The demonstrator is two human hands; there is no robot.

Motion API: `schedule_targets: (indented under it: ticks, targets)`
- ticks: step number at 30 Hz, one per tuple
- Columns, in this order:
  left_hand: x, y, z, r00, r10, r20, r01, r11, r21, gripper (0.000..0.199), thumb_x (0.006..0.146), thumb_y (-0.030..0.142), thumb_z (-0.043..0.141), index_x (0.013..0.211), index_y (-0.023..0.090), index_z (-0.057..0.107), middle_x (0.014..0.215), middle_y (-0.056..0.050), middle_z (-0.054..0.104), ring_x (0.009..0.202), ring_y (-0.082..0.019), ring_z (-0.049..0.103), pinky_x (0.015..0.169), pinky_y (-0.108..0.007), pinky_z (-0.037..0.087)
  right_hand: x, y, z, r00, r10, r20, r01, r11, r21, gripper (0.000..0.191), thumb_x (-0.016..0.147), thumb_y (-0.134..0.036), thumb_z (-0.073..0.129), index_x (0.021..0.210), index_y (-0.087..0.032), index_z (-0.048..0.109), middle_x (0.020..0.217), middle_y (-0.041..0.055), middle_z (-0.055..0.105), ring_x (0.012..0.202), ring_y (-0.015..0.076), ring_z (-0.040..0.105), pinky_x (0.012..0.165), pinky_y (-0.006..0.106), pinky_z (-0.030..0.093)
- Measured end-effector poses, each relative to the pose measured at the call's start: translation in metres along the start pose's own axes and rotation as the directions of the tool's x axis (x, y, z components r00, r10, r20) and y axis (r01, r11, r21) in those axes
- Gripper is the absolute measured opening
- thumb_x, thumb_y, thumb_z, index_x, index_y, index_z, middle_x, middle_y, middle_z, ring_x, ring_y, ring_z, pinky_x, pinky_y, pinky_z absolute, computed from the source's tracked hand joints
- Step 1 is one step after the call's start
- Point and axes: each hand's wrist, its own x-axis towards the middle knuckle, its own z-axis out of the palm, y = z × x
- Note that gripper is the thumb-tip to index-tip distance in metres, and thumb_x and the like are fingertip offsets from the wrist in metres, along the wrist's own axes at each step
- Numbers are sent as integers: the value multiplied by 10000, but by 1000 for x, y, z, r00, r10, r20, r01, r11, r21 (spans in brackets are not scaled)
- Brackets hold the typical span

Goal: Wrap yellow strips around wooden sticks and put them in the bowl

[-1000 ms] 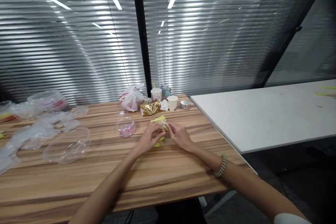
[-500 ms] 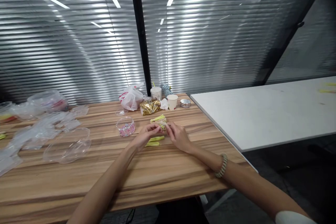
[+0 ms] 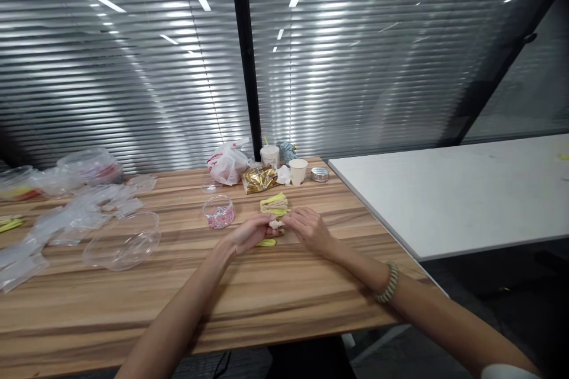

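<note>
On wood tabletop [image 3: 186,296], left hand [image 3: 249,234] and right hand [image 3: 309,230] nearly together at small pale bundle [image 3: 276,224], grip hard to tell; yellow-green strips [image 3: 274,205] just ahead.

Single head-worn camera, looking forward and down from the person's own position over a wood-grain tabletop [image 3: 133,308]; near enough that the bare left hand [image 3: 249,234] and right hand [image 3: 309,231] sit just below frame centre, slatted-blind glass partition [image 3: 133,71] filling the upper half.

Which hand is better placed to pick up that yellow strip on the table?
Probably the left hand: it sits just above the yellow strip, while the right hand is farther away.
</note>
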Motion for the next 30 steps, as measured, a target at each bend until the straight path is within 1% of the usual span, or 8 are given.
schedule_targets:
  ticks: [4, 8, 12, 15, 20, 23, 27, 30]
  targets:
    - [1, 0, 0, 995, 6, -96, 0, 998, 70, 169, 685, 228, 666, 796, 105, 631, 832, -59, 629, 679, -99, 527, 743, -259, 413, -1, 7, -5, 993, -32, 112, 41, 996, -81, 230, 877, -196, 391, 1040, -210, 553, 910, 42, 587, 853, 119, 477, 727, 246, 353]
    - [1, 0, 0, 977, 58, -204, -17, 981, 195, 244, 643, 287, 706, 785, 106, 624, 795, -42, 617, 637, -82, 527, 683, -222, 413, 1, 9, -7, 986, -44, 162, 75, 980, -185, 219, 873, -227, 416, 1043, -209, 554, 882, 46, 578, 821, 127, 455, 695, 256, 325]
    - [-1, 1, 2, 969, 128, -213, -59, 952, 301, 269, 616, 325, 725, 725, 107, 613, 717, -21, 591, 651, -83, 542, 687, -208, 422, 4, 9, -9, 983, -45, 178, 88, 967, -240, 196, 866, -228, 432, 1014, -201, 557, 842, 43, 570, 794, 130, 444, 676, 259, 307]
    - [-2, 1, 3, 956, 182, -230, -95, 933, 347, 288, 588, 348, 739, 703, 118, 608, 701, -19, 589, 690, -110, 567, 733, -249, 447, 4, 8, -9, 984, -30, 175, 72, 969, -237, 200, 869, -216, 424, 1020, -195, 554, 830, 48, 566, 793, 129, 448, 681, 257, 307]
    - [-1, 0, 3, 928, 350, -126, -236, 816, 527, 282, 600, 381, 721, 679, 119, 653, 860, -54, 572, 780, -147, 565, 756, -308, 467, 3, 4, -5, 983, 5, 185, 33, 979, -202, 192, 870, -191, 414, 992, -182, 563, 811, 51, 572, 773, 122, 469, 688, 246, 311]
    - [-1, 0, 3, 897, 440, -33, -300, 663, 686, 243, 649, 369, 687, 691, 130, 687, 891, -65, 547, 838, -160, 540, 768, -296, 457, 1, 2, -1, 980, 23, 196, 16, 981, -195, 177, 862, -180, 424, 956, -168, 574, 798, 52, 585, 756, 116, 488, 682, 238, 312]
    - [-3, 0, 5, 873, 477, 99, -345, 463, 816, 191, 719, 339, 633, 755, 171, 715, 951, -76, 546, 934, -179, 524, 843, -290, 422, -3, 1, 6, 983, 96, 158, -70, 984, -162, 172, 853, -187, 437, 949, -169, 578, 778, 40, 608, 697, 105, 510, 665, 224, 323]
    - [-2, -2, 6, 867, 490, 91, -358, 485, 798, 203, 733, 333, 622, 832, 181, 713, 1024, -87, 542, 1001, -196, 508, 879, -306, 414, -4, 2, 9, 980, 183, 81, -174, 979, -108, 174, 848, -167, 429, 928, -167, 583, 807, 38, 626, 707, 100, 538, 676, 215, 349]
